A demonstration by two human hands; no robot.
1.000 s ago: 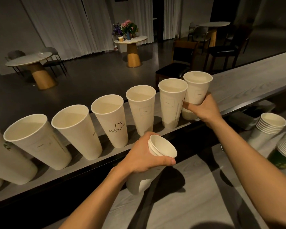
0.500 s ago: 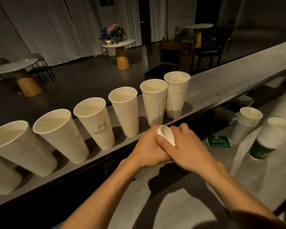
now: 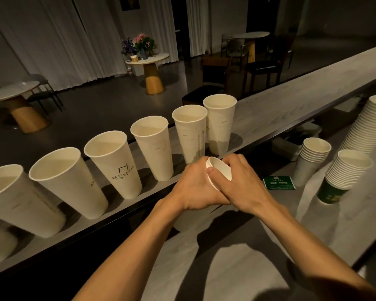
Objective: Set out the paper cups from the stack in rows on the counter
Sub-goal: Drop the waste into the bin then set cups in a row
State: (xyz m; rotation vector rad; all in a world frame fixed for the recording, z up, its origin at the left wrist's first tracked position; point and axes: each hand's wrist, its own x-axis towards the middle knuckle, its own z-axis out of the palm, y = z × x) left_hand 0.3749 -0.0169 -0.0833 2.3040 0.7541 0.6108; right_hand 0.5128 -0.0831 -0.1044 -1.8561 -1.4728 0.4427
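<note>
A small stack of white paper cups (image 3: 219,169) sits between both my hands, just below the raised counter ledge. My left hand (image 3: 195,190) is wrapped around the stack's body, which it mostly hides. My right hand (image 3: 240,181) grips the top cup at its rim, fingers curled over it. Several tall white paper cups stand upright in one row along the raised grey counter (image 3: 291,107). The rightmost cup of that row (image 3: 219,122) stands just beyond my hands.
On the lower worktop at right stand a short cup stack (image 3: 313,157), a green-based stack (image 3: 345,174) and a tall leaning stack (image 3: 369,124). A green packet (image 3: 279,182) lies beside them. Round tables and chairs fill the dark room behind.
My right hand let go of the rightmost cup on the counter and came back to the stack in my left hand, closing on its top cup. The view swung slightly right.
</note>
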